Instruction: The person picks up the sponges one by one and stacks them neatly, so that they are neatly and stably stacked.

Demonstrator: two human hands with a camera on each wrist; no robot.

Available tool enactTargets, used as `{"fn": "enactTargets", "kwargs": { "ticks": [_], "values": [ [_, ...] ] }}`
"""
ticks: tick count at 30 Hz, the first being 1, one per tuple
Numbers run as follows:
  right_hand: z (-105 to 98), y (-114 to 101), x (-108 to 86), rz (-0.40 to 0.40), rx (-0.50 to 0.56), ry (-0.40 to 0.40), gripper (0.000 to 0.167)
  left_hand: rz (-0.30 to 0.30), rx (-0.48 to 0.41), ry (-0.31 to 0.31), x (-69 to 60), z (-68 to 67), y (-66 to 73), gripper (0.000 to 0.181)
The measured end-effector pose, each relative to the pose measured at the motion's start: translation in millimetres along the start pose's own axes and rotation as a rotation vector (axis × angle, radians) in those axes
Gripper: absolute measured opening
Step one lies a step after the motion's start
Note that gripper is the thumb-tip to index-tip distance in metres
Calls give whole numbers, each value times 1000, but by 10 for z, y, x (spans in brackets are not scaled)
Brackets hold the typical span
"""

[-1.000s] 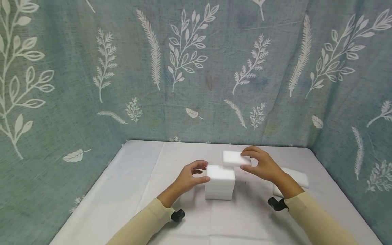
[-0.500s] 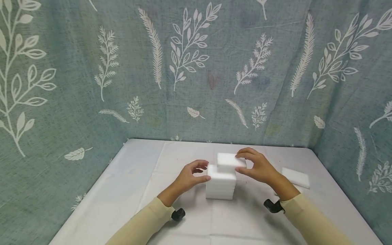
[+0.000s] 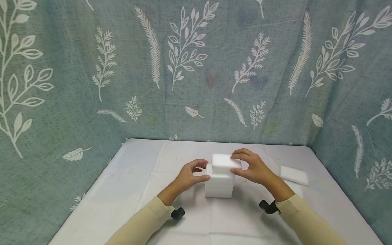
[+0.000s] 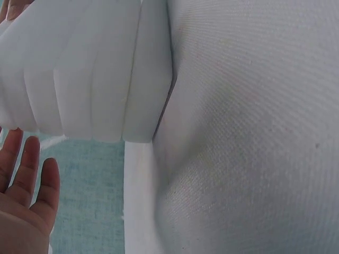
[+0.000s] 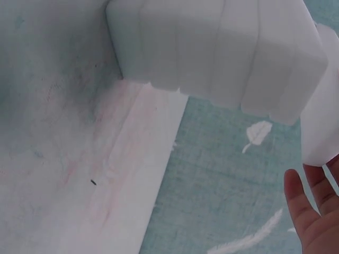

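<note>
A stack of several white foam sponges [image 3: 218, 188] stands upright mid-table, its layers showing in both wrist views. My left hand [image 3: 187, 177] is at the stack's left side, thumb at the front corner and fingertips at the back, holding its upper part. With thumb and fingers, my right hand [image 3: 256, 170] pinches the right end of another white sponge [image 3: 223, 162]. That sponge is over the top of the stack, shifted back and slightly right. In the right wrist view, the held sponge [image 5: 321, 119] lies close to the stack's top; contact is hard to tell.
Loose white sponges lie to the right on the white-covered table: one [image 3: 294, 175] in sight, another [image 3: 294, 189] partly behind the right forearm. A green-blue leaf-patterned curtain [image 3: 211, 85] encloses the back and sides. A small black device [image 3: 268, 207] sits at the right wrist.
My right hand has carried the pinched sponge leftward and slightly down, from the stack's right rear to over its top. My left hand has stayed by the stack.
</note>
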State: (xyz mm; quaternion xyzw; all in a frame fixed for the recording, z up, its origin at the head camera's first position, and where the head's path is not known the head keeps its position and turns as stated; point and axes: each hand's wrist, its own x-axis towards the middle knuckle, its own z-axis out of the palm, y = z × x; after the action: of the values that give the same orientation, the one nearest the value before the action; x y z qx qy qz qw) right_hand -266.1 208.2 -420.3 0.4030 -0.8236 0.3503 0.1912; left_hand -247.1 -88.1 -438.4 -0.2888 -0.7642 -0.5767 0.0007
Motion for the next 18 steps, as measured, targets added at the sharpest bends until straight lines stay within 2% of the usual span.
{"fn": "enactTargets", "kwargs": {
  "ticks": [2,4,11,18],
  "values": [
    [12,-14,4,11,3,-5,39,5,-1,0,-4,-7,51,52],
    [27,-22,3,19,3,-6,39,0,1,-4,5,-8,44,52],
    [74,-61,7,0,-4,-10,40,-35,8,-1,82,18,-255,58],
    [108,-90,11,16,-6,-11,40,-30,3,17,70,28,-315,57]
  ]
}}
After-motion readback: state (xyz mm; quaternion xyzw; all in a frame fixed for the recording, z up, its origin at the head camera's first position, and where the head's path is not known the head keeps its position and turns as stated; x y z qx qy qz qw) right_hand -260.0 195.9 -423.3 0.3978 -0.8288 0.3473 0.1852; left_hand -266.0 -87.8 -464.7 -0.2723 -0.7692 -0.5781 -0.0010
